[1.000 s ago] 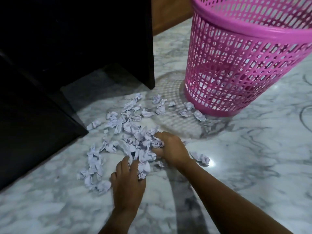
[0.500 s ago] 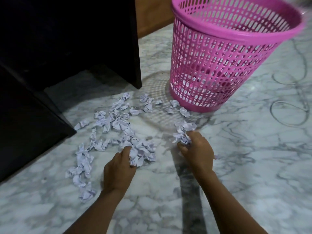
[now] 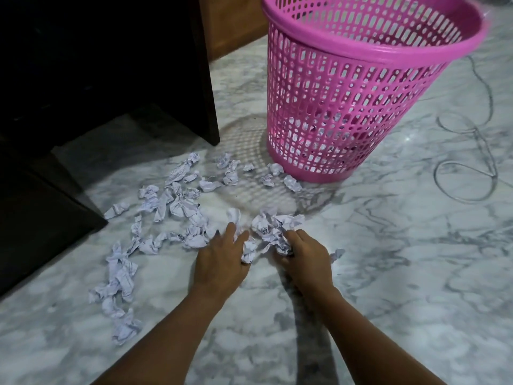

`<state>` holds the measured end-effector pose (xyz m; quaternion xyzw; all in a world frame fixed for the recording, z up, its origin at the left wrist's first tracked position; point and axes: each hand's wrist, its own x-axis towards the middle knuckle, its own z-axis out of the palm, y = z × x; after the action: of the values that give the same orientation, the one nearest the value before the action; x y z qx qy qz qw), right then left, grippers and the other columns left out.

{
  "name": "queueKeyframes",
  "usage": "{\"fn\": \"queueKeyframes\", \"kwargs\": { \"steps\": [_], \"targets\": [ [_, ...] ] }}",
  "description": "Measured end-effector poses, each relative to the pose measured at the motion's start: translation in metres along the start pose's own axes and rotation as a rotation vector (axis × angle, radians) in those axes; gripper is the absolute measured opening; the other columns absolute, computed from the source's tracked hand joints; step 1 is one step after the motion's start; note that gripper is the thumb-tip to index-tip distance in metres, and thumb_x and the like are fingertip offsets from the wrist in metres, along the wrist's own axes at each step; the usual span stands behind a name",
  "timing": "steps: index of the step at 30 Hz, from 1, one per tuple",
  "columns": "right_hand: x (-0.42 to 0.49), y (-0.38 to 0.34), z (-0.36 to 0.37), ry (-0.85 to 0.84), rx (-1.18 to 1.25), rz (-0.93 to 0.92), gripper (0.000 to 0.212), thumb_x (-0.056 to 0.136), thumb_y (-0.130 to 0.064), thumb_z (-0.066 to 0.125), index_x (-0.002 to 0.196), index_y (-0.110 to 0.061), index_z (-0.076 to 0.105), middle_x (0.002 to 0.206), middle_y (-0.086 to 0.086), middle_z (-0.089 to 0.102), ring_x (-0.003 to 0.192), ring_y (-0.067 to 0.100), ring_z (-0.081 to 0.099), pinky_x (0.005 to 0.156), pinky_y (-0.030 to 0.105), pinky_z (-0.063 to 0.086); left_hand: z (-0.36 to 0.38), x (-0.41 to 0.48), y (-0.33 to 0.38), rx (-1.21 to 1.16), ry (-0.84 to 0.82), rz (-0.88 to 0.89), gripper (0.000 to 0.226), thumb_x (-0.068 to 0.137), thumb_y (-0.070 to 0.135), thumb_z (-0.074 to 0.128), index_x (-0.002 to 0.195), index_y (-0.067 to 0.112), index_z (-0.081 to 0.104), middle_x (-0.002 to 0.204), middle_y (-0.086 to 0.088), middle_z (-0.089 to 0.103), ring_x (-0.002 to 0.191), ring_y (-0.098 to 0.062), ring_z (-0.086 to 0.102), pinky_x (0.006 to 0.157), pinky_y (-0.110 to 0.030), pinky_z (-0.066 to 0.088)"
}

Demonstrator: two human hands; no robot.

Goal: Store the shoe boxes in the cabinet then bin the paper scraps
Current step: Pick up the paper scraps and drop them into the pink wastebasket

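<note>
Ahead of the fingers [image 3: 231, 231] the pink bin [image 3: 361, 107] stands in the way, its mouth open. Left, paper scraps [image 3: 177, 201] litter the floor [image 3: 402, 259] near the dark cabinet [image 3: 111, 65]. Right lies bare floor.

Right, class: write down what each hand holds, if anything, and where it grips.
The right hand grips a bunch of crumpled paper scraps, fingers curled round its near side. The left hand holds nothing; its straight fingers touch loose scraps.

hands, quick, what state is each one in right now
Left hand: open, fingers straight, touching paper scraps on the floor.
Right hand: grip closed on a bunch of paper scraps.
</note>
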<state>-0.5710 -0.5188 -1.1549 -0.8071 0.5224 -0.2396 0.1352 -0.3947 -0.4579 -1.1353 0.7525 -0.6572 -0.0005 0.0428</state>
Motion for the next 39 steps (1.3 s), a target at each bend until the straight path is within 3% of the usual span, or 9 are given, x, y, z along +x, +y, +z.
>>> {"fn": "queueKeyframes", "kwargs": {
  "steps": [4, 11, 14, 18, 25, 30, 32, 35, 39],
  "targets": [
    [0.003, 0.004, 0.000, -0.009, 0.015, -0.033, 0.037, 0.064, -0.032, 0.087, 0.088, -0.013, 0.067, 0.070, 0.003, 0.060, 0.061, 0.028, 0.061, 0.047, 0.029, 0.044, 0.007, -0.005, 0.005, 0.018, 0.078, 0.117, 0.038, 0.052, 0.023, 0.081, 0.086, 0.018, 0.065, 0.082, -0.002, 0.058, 0.064, -0.024, 0.060, 0.040, -0.032, 0.042],
    [0.006, 0.009, -0.019, -0.052, 0.121, 0.043, 0.026, 0.072, -0.034, 0.073, 0.081, -0.012, 0.061, 0.069, 0.001, 0.056, 0.062, 0.025, 0.054, 0.055, 0.027, 0.034, 0.013, -0.002, -0.003, -0.113, 0.080, 0.185, 0.038, 0.045, 0.013, 0.086, 0.073, 0.017, 0.060, 0.070, 0.000, 0.056, 0.060, -0.023, 0.061, 0.040, -0.029, 0.040],
    [0.011, 0.004, -0.033, 0.005, 0.168, 0.061, 0.025, 0.070, -0.023, 0.078, 0.075, -0.020, 0.053, 0.066, -0.008, 0.047, 0.060, 0.013, 0.041, 0.055, 0.026, 0.031, 0.003, 0.002, -0.003, -0.275, 0.063, 0.058, 0.035, 0.050, 0.008, 0.084, 0.077, 0.012, 0.062, 0.077, -0.005, 0.063, 0.066, -0.029, 0.066, 0.046, -0.031, 0.049],
    [0.029, -0.022, -0.062, 0.088, 0.253, 0.110, 0.022, 0.071, -0.019, 0.080, 0.084, -0.016, 0.063, 0.071, -0.002, 0.061, 0.064, 0.013, 0.052, 0.058, 0.023, 0.037, -0.043, 0.032, 0.004, -0.576, 0.141, -0.373, 0.012, 0.081, 0.019, 0.069, 0.084, 0.009, 0.063, 0.085, -0.010, 0.068, 0.081, -0.035, 0.064, 0.066, -0.036, 0.048],
    [0.092, -0.101, -0.146, 0.259, 0.320, 0.021, 0.026, 0.072, -0.024, 0.083, 0.089, -0.013, 0.067, 0.075, 0.005, 0.072, 0.067, 0.021, 0.067, 0.060, 0.035, 0.053, -0.163, 0.094, 0.001, -1.064, 0.349, -0.360, 0.032, 0.080, 0.035, 0.055, 0.064, 0.008, 0.051, 0.055, -0.011, 0.055, 0.053, -0.034, 0.058, 0.055, -0.045, 0.051],
    [0.157, -0.148, -0.233, 0.325, 0.417, 0.040, 0.020, 0.077, -0.016, 0.079, 0.083, -0.022, 0.061, 0.056, -0.013, 0.059, 0.045, -0.001, 0.053, 0.045, 0.015, 0.038, -0.265, 0.151, 0.008, -1.299, 0.499, -0.330, 0.048, 0.063, 0.049, 0.048, 0.075, 0.004, 0.060, 0.071, -0.017, 0.068, 0.068, -0.038, 0.067, 0.063, -0.052, 0.057],
    [0.186, -0.152, -0.265, 0.376, 0.412, 0.059, 0.017, 0.078, -0.017, 0.078, 0.087, -0.019, 0.063, 0.060, -0.016, 0.062, 0.048, -0.007, 0.055, 0.049, 0.011, 0.038, -0.305, 0.170, 0.017, -1.356, 0.526, -0.304, 0.039, 0.074, 0.039, 0.054, 0.084, 0.003, 0.065, 0.080, -0.013, 0.072, 0.076, -0.034, 0.069, 0.070, -0.044, 0.059],
    [0.232, -0.138, -0.297, 0.440, 0.382, 0.138, 0.012, 0.080, -0.019, 0.074, 0.088, -0.019, 0.065, 0.064, -0.012, 0.064, 0.047, -0.004, 0.055, 0.050, 0.018, 0.041, -0.340, 0.201, 0.041, -1.371, 0.534, -0.258, 0.023, 0.090, 0.025, 0.056, 0.072, 0.011, 0.059, 0.064, 0.002, 0.062, 0.059, -0.016, 0.060, 0.053, -0.023, 0.044],
    [0.280, -0.095, -0.302, 0.322, 0.437, 0.266, 0.011, 0.085, -0.017, 0.073, 0.091, -0.019, 0.064, 0.074, -0.001, 0.071, 0.055, 0.009, 0.066, 0.047, 0.026, 0.051, -0.332, 0.259, 0.076, -1.430, 0.433, -0.297, 0.025, 0.094, 0.032, 0.053, 0.075, 0.016, 0.057, 0.063, 0.003, 0.060, 0.060, -0.017, 0.062, 0.050, -0.021, 0.039]
  ]
}}
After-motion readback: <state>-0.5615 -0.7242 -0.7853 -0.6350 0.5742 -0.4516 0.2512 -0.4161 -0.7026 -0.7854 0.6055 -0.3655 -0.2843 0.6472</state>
